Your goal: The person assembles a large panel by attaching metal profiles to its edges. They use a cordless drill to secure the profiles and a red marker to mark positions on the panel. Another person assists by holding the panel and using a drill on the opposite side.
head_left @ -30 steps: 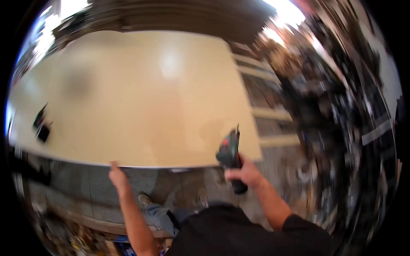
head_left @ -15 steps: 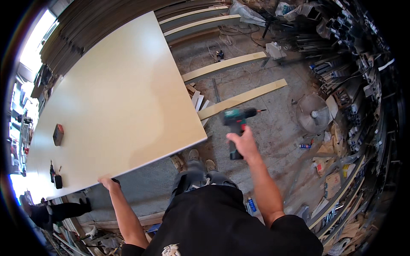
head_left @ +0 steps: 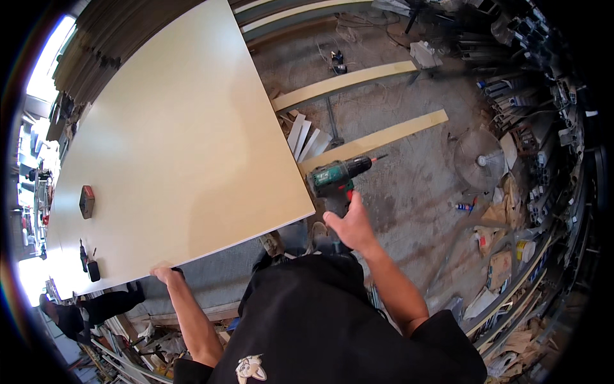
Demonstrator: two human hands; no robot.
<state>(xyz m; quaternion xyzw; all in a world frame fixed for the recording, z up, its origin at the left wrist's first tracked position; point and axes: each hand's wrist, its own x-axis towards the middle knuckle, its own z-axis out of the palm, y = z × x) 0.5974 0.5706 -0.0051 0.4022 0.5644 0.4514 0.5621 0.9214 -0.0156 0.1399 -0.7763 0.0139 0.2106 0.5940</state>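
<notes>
A large, pale cream panel [head_left: 179,141] spreads out in front of me and to my left. My left hand [head_left: 167,274] is closed on its near edge, fingertips over the top face; a small dark patch shows by the hand, too hidden to name. In my right hand [head_left: 352,225] is a green and black cordless drill [head_left: 329,178], gripped by its handle. Its bit points right and slightly away from me, just beyond the panel's near right corner. On the panel's left part lie a dark block-like box [head_left: 87,201] and another power drill [head_left: 93,270].
Pale-topped beams [head_left: 384,136] stick out from under the panel's right side. White offcuts [head_left: 306,137] lie between them. A round fan [head_left: 478,161] stands at right, before racks of metal profiles [head_left: 511,96]. Another person [head_left: 105,308] is at the far left.
My right hand has brought the drill left and closer to the panel's corner. My torso leans further forward. The left hand stays at the panel's edge.
</notes>
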